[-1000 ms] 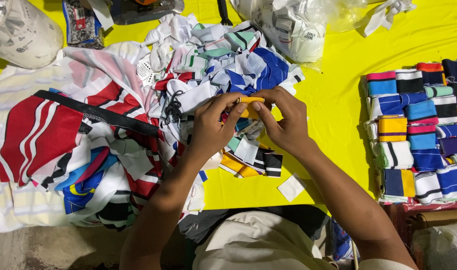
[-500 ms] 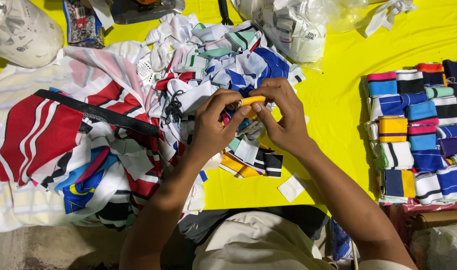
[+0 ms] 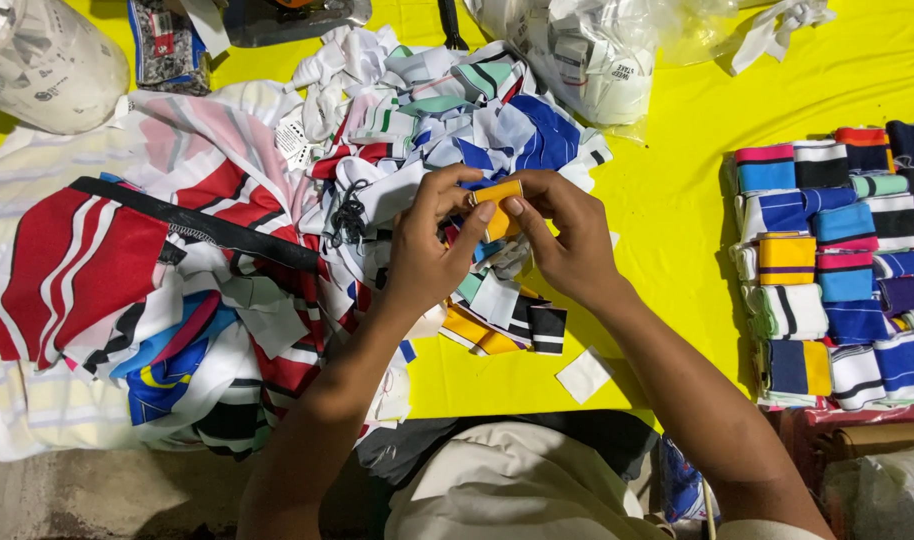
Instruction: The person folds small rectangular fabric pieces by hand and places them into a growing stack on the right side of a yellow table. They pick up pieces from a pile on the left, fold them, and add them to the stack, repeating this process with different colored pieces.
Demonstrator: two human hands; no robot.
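A yellow desk carries, on its left half, a big loose heap of striped fabric pieces, too tangled to count. To the right stands 1 tidy block of folded striped bands, roughly 20 showing, in rows. 1 white square patch lies alone near the desk's front edge. Above the heap, the left hand and right hand meet, fingers pinched together on 1 small orange fabric strip. It looks light, soft and floppy, likely not slippery; it is best held by its edges, near the fold.
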